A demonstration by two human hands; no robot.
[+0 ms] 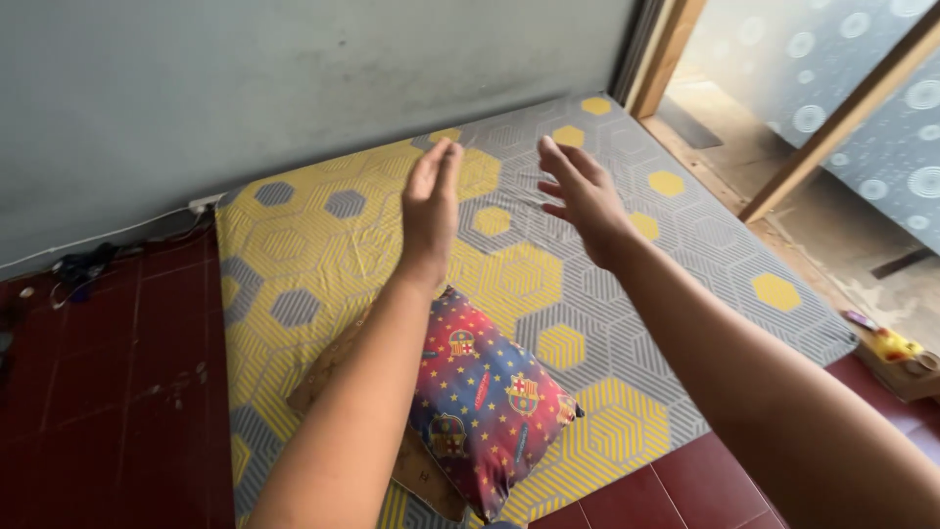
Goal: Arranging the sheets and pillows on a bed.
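1. Pillow [485, 392], one, red and blue with small yellow stars and several round crests, lies at the near edge of the mattress [607, 294], partly over a brown cushion [328, 377].
2. One mattress, its sheet patterned in grey and yellow hexagons, lies on the red tiled floor [108, 392] against the grey wall [294, 88].
3. Left hand [431, 211] and right hand [585, 196], two in all, hover farther out over the sheet, fingers spread straight, holding nothing.
4. White cable [117, 230] runs along the far-left wall.
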